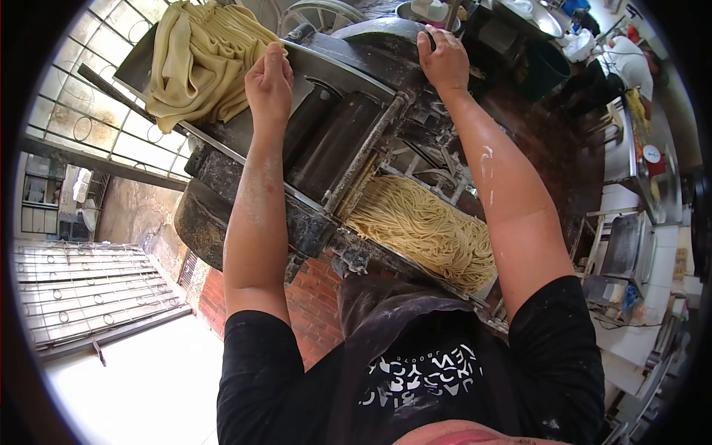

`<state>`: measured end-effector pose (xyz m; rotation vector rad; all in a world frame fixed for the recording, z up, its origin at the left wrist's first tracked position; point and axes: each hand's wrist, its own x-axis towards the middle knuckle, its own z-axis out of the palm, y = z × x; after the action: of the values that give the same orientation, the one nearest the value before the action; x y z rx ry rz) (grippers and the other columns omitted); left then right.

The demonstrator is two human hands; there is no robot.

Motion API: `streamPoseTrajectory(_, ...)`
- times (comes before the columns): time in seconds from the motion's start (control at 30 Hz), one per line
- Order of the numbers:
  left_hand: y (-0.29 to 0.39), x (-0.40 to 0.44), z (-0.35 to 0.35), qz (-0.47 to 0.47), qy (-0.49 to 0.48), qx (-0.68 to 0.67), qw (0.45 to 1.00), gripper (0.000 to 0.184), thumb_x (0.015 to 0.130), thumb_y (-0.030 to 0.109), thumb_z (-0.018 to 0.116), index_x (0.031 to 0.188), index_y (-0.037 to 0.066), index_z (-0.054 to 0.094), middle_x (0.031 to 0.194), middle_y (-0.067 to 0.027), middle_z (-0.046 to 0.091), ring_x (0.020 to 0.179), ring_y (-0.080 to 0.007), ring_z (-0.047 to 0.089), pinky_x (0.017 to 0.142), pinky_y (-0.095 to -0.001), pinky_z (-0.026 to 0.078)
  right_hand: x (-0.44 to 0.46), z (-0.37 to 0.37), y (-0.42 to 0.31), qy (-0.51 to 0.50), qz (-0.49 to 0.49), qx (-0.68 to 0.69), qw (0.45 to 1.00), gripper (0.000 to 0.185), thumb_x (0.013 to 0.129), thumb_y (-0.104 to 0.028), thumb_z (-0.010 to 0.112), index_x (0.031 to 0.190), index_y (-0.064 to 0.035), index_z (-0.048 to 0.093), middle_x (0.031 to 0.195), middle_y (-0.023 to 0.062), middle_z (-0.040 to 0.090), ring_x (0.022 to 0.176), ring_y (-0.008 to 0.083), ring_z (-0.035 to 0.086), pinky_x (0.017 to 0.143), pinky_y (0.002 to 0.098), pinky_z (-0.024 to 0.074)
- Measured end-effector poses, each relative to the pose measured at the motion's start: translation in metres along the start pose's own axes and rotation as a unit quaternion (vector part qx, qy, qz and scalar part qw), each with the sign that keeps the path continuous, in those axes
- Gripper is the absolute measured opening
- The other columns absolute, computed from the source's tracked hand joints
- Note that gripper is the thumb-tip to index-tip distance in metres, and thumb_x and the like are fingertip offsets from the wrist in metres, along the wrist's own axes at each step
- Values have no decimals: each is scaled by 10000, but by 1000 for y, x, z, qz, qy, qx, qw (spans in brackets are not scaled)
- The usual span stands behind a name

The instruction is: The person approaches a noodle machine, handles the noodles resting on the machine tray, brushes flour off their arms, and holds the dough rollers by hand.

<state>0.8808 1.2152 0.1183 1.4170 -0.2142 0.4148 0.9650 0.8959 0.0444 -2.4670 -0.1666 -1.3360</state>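
My left hand (269, 83) is closed at the near right edge of the folded dough sheet (194, 63), its fingers pinching the edge. The pale yellow dough lies in loose folds on a metal tray at the upper left. Dark rollers (335, 141) of the machine sit just right of my left forearm. My right hand (446, 63) rests on the machine's rounded dark cover (386, 31), its fingers apart and holding nothing. Between my forearms, a heap of cut noodles (423, 226) fills a tray below the rollers.
A flour-dusted metal guard (204, 222) juts out at the machine's left side. A dark green bin (544, 69) stands at the upper right. Beyond it, another person (627, 67) in a white top bends by a counter. A scale (652, 156) sits on the right-hand counter.
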Motion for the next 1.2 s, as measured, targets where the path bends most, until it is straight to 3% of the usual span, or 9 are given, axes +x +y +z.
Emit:
streamPoseTrajectory(0.13, 1, -2, 5, -4, 24, -22, 999, 456, 1085, 360, 565, 715, 97, 524, 657, 53, 444, 563, -51, 379, 508, -234, 292, -1, 1, -1, 3, 5, 3, 1000, 469, 1011, -449, 530, 1203, -69, 726, 1167, 164, 731, 1099, 347, 677, 1004, 451, 507)
streamPoseTrajectory(0.8, 1, 1, 2, -21, 31, 8, 999, 506, 1077, 422, 566, 679, 114, 515, 617, 44, 442, 537, -59, 398, 501, -235, 286, -1, -2, -5, 25, 15, 24, 999, 462, 995, -452, 551, 1178, -70, 736, 1149, 165, 733, 1088, 350, 681, 990, 459, 506)
streamPoseTrajectory(1.2, -1, 1, 4, -24, -4, 51, 998, 374, 1099, 318, 539, 817, 79, 590, 692, 12, 515, 569, -83, 453, 532, -246, 372, -1, 0, -5, 19, 24, 11, 999, 488, 993, -472, 526, 1182, -75, 738, 1126, 172, 730, 1066, 361, 682, 982, 466, 509)
